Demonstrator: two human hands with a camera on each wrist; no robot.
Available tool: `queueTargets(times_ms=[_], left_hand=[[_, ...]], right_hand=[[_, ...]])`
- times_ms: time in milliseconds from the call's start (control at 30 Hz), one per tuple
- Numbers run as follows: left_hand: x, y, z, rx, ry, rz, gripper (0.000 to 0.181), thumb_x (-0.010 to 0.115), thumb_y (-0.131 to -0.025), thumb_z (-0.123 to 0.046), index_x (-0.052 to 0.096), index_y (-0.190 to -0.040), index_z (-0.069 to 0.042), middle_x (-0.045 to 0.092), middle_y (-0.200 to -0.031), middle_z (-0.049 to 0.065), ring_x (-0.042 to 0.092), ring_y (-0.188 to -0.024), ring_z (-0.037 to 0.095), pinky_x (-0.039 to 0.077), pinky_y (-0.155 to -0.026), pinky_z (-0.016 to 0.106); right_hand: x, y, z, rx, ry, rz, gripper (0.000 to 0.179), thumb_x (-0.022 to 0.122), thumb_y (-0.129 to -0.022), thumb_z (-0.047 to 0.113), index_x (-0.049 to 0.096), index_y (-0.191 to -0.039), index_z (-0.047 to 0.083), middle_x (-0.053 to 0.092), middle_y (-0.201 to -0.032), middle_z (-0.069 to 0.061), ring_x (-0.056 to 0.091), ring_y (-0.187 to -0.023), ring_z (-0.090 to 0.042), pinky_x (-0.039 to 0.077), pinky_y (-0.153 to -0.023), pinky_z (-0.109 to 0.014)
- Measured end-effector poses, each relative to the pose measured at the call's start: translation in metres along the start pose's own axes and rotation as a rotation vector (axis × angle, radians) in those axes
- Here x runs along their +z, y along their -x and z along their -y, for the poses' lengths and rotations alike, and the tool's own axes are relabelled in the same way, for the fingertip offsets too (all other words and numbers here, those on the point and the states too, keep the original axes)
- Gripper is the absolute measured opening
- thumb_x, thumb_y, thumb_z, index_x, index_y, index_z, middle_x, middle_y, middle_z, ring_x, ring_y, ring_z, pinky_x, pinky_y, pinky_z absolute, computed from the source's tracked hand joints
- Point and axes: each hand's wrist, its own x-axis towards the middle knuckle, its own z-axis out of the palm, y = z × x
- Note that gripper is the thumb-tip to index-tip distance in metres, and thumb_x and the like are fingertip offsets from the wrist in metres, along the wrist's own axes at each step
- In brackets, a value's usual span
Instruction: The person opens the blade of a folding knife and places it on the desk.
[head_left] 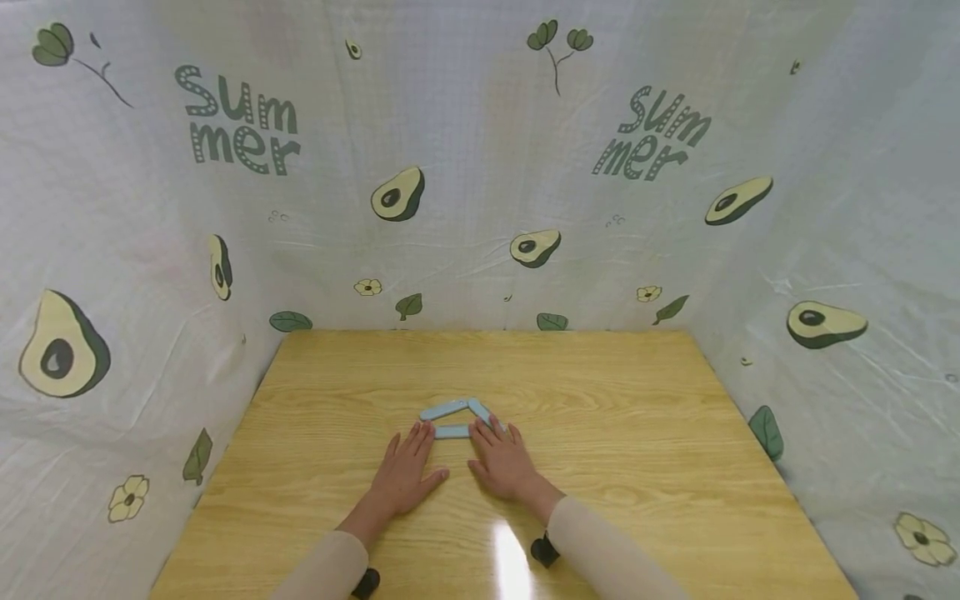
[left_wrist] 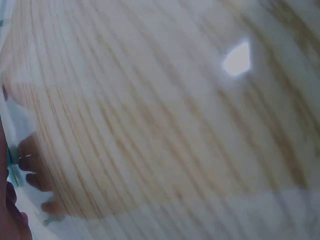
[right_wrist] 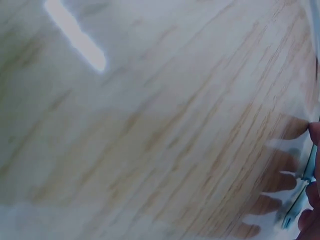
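Three light blue flat strips lie on the wooden table as a low triangle. The upper left strip (head_left: 443,410) and the slanted right strip (head_left: 478,408) meet at the top, and the bottom strip (head_left: 452,432) runs level between the hands. My left hand (head_left: 403,477) lies with fingers extended, fingertips at the bottom strip's left end. The fingers of my right hand (head_left: 507,463) stretch over the bottom strip's right end and the lower part of the slanted strip, hiding both. At the right edge of the right wrist view, fingers (right_wrist: 312,195) show beside a blue strip (right_wrist: 295,205).
The wooden table (head_left: 637,433) reaches back to a white cloth (head_left: 465,108) printed with avocados, which hangs on three sides. A bright light reflection lies on the tabletop between the forearms. Dark devices (head_left: 545,551) sit at the wrists.
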Motion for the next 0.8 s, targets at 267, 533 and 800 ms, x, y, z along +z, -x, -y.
queueTargets(times_ms=[267,533,800], left_hand=[[-0.002,0.001,-0.007,0.022,0.009,0.013,0.079,0.045,-0.096,-0.056,0.030,-0.150,-0.001,0.028,-0.158,0.014,0.023,-0.148,0.032,0.020,-0.120,0.058],[-0.005,0.004,-0.014,0.024,0.028,0.056,0.080,0.046,-0.096,-0.056,0.028,-0.150,0.000,0.026,-0.159,0.015,0.022,-0.148,0.033,0.019,-0.120,0.058],[-0.005,0.008,-0.021,0.045,0.048,0.046,0.078,0.048,-0.096,-0.053,0.031,-0.148,0.002,0.029,-0.157,0.017,0.025,-0.147,0.037,0.022,-0.118,0.060]], right_hand=[[-0.001,0.008,-0.005,-0.007,-0.012,-0.044,0.059,0.049,-0.099,0.038,0.036,-0.149,0.009,0.036,-0.155,-0.008,0.027,-0.146,-0.036,0.024,-0.117,-0.062],[-0.003,0.017,-0.008,-0.036,-0.003,-0.049,0.060,0.049,-0.099,0.038,0.036,-0.149,0.007,0.037,-0.155,-0.010,0.029,-0.144,-0.038,0.025,-0.115,-0.063],[0.000,0.025,-0.010,-0.024,-0.051,-0.058,0.058,0.051,-0.099,0.037,0.038,-0.148,0.009,0.039,-0.153,-0.009,0.029,-0.145,-0.037,0.025,-0.116,-0.063]])
